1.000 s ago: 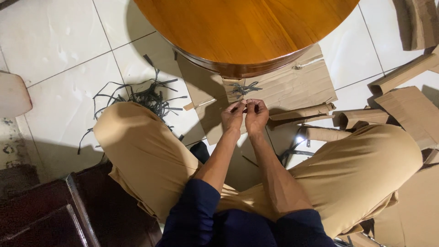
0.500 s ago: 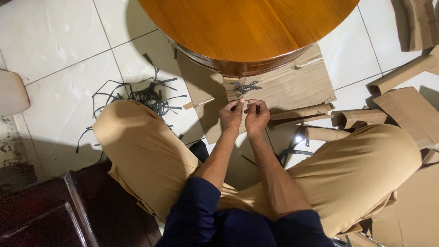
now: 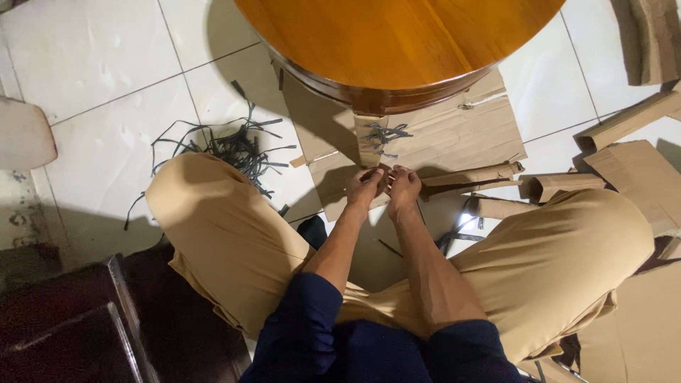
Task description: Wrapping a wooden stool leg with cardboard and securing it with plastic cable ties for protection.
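My left hand (image 3: 364,187) and my right hand (image 3: 403,189) meet fingertip to fingertip between my knees, low over a flat cardboard sheet (image 3: 454,135). Both pinch a small thin piece that the curled fingers almost wholly hide. Just beyond the hands, a little cluster of dark strips (image 3: 386,135) lies on the cardboard. A bigger tangle of dark strips (image 3: 234,145) is spread over the white tiles by my left knee.
A round wooden table (image 3: 397,39) stands just beyond the cardboard. Rolled cardboard tubes (image 3: 472,174) and folded cardboard pieces (image 3: 631,170) lie to the right. A dark wooden piece of furniture (image 3: 71,319) is at the lower left.
Both hands have dropped a little toward me and closed tighter together. The view has shifted slightly, so the table and cardboard sit farther right.
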